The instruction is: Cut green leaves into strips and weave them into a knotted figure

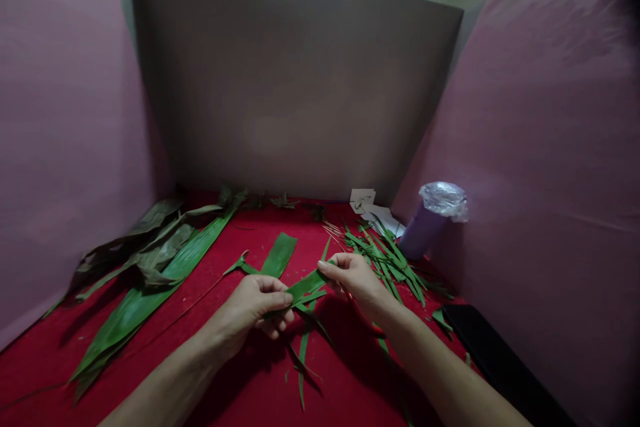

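My left hand point(257, 307) is closed, pinching one end of a green leaf strip point(306, 285) just above the red cloth point(240, 387). My right hand point(353, 277) pinches the same strip at its other end, thumb on top. The strip runs between both hands, slightly raised. Thin green slivers hang down from it and lie under my hands.
Long green and dried brownish leaves point(150, 267) lie at the left. A short broad leaf piece point(279, 255) lies ahead. A pile of cut strips point(387, 260) sits right, beside a purple cup point(425, 227) wrapped in plastic, white paper point(363, 199) and a black object point(495, 360). Pink panels enclose the space.
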The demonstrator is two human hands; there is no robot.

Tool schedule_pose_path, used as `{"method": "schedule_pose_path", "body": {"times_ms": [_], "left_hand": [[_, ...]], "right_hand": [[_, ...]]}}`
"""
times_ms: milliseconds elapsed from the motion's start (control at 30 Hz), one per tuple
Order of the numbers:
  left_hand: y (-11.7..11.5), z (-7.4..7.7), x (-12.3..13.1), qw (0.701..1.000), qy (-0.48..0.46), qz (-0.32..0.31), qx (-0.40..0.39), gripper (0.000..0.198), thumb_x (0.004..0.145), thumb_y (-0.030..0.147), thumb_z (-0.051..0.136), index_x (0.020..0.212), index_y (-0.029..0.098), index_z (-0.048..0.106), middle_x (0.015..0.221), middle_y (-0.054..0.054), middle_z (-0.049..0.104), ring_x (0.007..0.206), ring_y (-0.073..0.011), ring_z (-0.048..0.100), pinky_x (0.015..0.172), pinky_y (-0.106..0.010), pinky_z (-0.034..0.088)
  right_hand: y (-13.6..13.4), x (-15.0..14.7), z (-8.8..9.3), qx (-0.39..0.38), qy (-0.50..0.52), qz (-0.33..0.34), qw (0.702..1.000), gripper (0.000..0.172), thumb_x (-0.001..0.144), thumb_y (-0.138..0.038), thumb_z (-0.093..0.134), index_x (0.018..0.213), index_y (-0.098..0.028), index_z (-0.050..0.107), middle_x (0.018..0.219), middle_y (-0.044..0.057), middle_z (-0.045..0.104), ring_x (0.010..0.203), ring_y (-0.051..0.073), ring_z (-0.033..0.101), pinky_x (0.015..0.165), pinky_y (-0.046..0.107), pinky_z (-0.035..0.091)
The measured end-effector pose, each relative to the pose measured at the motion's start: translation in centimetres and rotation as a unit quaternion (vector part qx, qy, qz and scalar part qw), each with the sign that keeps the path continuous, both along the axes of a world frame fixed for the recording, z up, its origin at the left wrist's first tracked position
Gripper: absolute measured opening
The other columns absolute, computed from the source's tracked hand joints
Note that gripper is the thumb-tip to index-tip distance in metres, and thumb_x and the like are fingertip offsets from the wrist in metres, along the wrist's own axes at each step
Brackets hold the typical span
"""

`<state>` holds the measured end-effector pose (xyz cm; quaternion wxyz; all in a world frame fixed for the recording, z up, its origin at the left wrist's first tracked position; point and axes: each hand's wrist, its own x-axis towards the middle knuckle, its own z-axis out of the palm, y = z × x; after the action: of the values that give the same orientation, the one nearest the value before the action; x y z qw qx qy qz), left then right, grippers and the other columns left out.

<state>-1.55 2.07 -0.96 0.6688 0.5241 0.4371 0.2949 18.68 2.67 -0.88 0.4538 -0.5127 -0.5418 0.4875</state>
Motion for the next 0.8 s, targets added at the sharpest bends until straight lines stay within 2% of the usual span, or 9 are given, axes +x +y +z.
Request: {"method": "schedule_pose_path", "body": {"times_ms": [167,333,433,500,633,700,800], "left_hand": [[-0.1,0.3,0.1,1.000,-0.007,0.024,0.005,0.022,0.068,0.035,0.062,0.070,0.015,0.053,0.059,-0.003,0.066,0.047,-0.0113,0.057,0.042,-0.020,0.042],[0.1,0.1,0.2,0.999,-0.010,0.037,0.010,0.024,0.066,0.036,0.064,0.067,0.015,0.053,0.057,-0.004,0.066,0.046,-0.0115,0.057,0.043,-0.021,0.042],[0.5,0.0,0.0,0.998,-0.018,0.051,0.015,0.024,0.064,0.036,0.065,0.066,0.015,0.053,0.056,-0.004,0.065,0.047,-0.0123,0.057,0.043,-0.022,0.042],[0.9,0.2,-0.2,0.997,-0.019,0.072,0.023,0.024,0.063,0.035,0.067,0.066,0.015,0.053,0.057,-0.004,0.065,0.048,-0.0126,0.057,0.045,-0.023,0.042],[1.8,1.8,-0.8,0.990,0.002,0.130,0.054,0.024,0.059,0.034,0.070,0.063,0.014,0.057,0.057,-0.001,0.062,0.050,-0.0109,0.055,0.050,-0.023,0.043],[2.5,2.9,-1.2,0.982,0.020,0.164,0.088,0.023,0.057,0.034,0.071,0.062,0.014,0.059,0.056,0.000,0.060,0.052,-0.0107,0.055,0.053,-0.023,0.044],[4.1,4.2,-1.9,0.975,0.043,0.188,0.109,0.022,0.055,0.032,0.072,0.063,0.015,0.061,0.052,0.004,0.055,0.047,-0.0082,0.049,0.050,-0.022,0.041]], "right_hand": [[0.0,-0.2,0.0,0.001,0.024,-0.010,1.000,0.040,0.067,-0.047,0.064,0.051,-0.019,0.042,0.039,-0.007,0.042,0.034,0.006,0.033,0.035,0.020,0.023],[-0.1,-0.3,-0.7,0.009,0.045,-0.023,0.999,0.046,0.065,-0.059,0.060,0.052,-0.019,0.040,0.042,-0.005,0.043,0.034,0.006,0.030,0.034,0.020,0.022],[0.1,0.1,-1.5,0.027,0.052,-0.054,0.997,0.049,0.066,-0.067,0.052,0.060,-0.019,0.045,0.047,-0.003,0.047,0.034,0.006,0.030,0.034,0.020,0.022],[0.1,0.5,-2.1,0.070,0.018,-0.090,0.993,0.050,0.070,-0.067,0.046,0.066,-0.018,0.051,0.051,-0.002,0.050,0.036,0.008,0.034,0.036,0.021,0.024],[-0.1,1.3,-2.8,0.165,-0.078,-0.147,0.972,0.045,0.081,-0.057,0.042,0.061,-0.018,0.054,0.057,0.002,0.055,0.052,0.014,0.048,0.051,0.025,0.035],[-0.3,1.4,-2.9,0.178,-0.095,-0.148,0.968,0.043,0.082,-0.053,0.042,0.059,-0.019,0.054,0.057,0.002,0.056,0.056,0.016,0.050,0.057,0.026,0.035],[-0.4,1.3,-3.1,0.191,-0.117,-0.143,0.964,0.041,0.084,-0.051,0.041,0.061,-0.019,0.055,0.055,0.002,0.056,0.056,0.017,0.052,0.057,0.026,0.035]]}}
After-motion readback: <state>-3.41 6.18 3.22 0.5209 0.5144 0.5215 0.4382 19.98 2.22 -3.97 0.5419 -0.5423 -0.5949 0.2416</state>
